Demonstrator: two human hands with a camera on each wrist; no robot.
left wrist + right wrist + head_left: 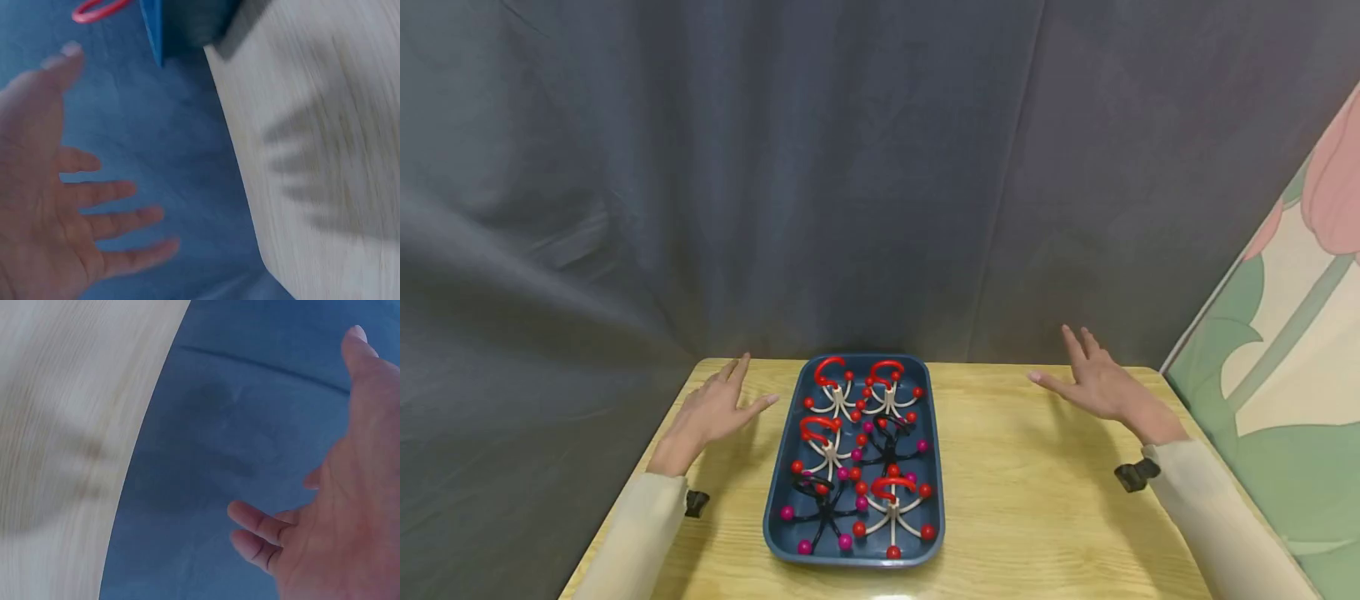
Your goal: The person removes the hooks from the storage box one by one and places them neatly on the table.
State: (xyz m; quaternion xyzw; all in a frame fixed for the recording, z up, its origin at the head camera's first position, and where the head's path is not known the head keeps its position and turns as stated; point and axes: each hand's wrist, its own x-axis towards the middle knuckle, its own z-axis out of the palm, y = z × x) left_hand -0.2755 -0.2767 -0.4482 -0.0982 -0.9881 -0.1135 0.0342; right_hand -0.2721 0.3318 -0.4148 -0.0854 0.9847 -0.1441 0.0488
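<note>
A dark blue tray (937, 467) lies on the wooden table, holding several spider-like pieces with ball-tipped legs. Some, such as the white-legged piece (892, 508) at the near right, carry a curved red top; others, like the black piece (826, 510) at the near left, have purple balls. My left hand (711, 408) hovers left of the tray, fingers spread and thumb toward it, holding nothing. Over the table's right side, well apart from the tray, my right hand (1101, 385) is raised with its fingers extended and its palm bare in the right wrist view.
A dark grey curtain (850, 183) hangs right behind the table's far edge. To the right stands a panel (1300, 375) painted with pink flowers and green leaves. Pale wooden tabletop (1000, 483) extends between the tray and my right arm.
</note>
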